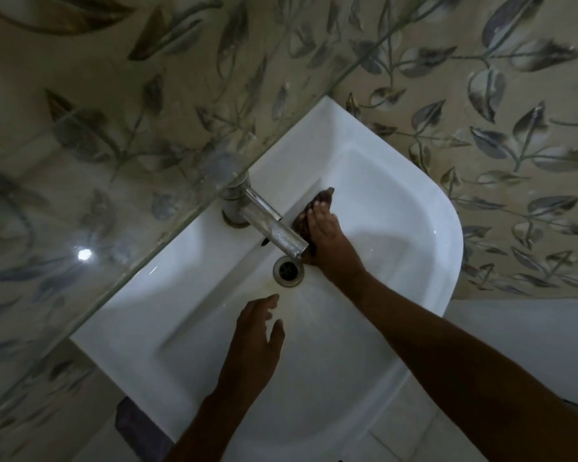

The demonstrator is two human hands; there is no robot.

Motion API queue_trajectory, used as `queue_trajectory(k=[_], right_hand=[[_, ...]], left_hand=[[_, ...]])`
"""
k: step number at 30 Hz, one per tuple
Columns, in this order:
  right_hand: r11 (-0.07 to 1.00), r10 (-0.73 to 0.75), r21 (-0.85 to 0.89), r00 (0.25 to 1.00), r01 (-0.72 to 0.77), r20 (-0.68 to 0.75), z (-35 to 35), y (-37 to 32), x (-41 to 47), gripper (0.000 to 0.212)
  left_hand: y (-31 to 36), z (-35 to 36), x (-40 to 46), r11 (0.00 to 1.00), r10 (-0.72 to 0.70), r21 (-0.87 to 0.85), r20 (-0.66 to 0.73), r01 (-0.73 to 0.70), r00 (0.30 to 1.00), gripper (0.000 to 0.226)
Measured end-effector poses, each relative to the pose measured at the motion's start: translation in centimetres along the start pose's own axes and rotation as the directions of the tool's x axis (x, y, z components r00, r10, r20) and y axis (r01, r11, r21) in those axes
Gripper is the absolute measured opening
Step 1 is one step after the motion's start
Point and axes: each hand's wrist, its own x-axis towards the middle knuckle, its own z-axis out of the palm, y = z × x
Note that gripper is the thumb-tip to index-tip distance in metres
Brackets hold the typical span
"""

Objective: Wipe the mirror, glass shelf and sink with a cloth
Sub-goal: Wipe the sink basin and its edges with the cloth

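You have one sink point(397, 181), one tap point(264, 221), one drain point(288, 271), one glass shelf point(121, 181) and one cloth point(314, 211) before you, and both of your hands are over the basin.

The cloth is dark and bunched, and it lies on the far inner wall of the white sink, just right of the tap's spout. Your right hand point(327, 241) is pressed flat on it, fingers point(317, 211) together and stretched out straight rather than curled around it, so the cloth is pinned under the palm and fingers against the porcelain. Part of it pokes out beyond your fingertips on the far side, and a little shows along the left edge of the hand beside the spout. Its long axis runs near to far along the line of your hand, the exposed tip pointing to the far rim of the basin.

Your left hand point(254, 345) hovers near the front of the basin, just near of the drain, fingers loosely spread and holding nothing.

The glass shelf crosses the left and far part of the view at a slant above the tap's base, with leaf-patterned wall tiles point(501, 105) visible behind and through it.
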Motion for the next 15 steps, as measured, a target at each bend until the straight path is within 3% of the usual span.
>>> queue_trajectory(k=[2, 5, 7, 9, 11, 15], right_hand=[[0.993, -0.073, -0.102, 0.996, 0.067, -0.051, -1.1, 1.7, 0.0, 0.067], [0.997, 0.029, -0.062, 0.984, -0.040, -0.174, -1.4, 2.0, 0.5, 0.066], [0.995, 0.103, 0.013, 0.993, -0.103, -0.061, -0.4, -1.2, -0.2, 0.075], [0.962, 0.164, 0.216, 0.986, -0.167, 0.035, 0.0, -5.6, -1.8, 0.054], [0.901, 0.165, 0.400, 0.985, -0.168, 0.044, -0.7, -9.9, -3.6, 0.040], [0.833, -0.049, 0.553, 0.991, -0.026, 0.121, 1.5, -15.7, -8.2, 0.050]], left_hand=[[-0.2, -0.4, -0.1, 1.000, 0.012, 0.005, -0.010, -0.012, 1.000, 0.042], [-0.6, -1.0, -0.3, 1.000, 0.024, 0.015, -0.029, -0.024, 0.999, 0.042], [-0.6, -1.1, -0.6, 1.000, 0.030, 0.012, -0.038, -0.029, 0.999, 0.042], [-0.3, -1.2, -1.0, 0.999, 0.037, 0.013, -0.074, -0.036, 0.997, 0.042], [-0.1, -1.2, -1.3, 0.998, 0.065, 0.025, -0.147, -0.062, 0.987, 0.043], [-0.3, -1.6, -2.4, 0.998, -0.002, 0.062, -0.223, 0.016, 0.975, 0.045]])
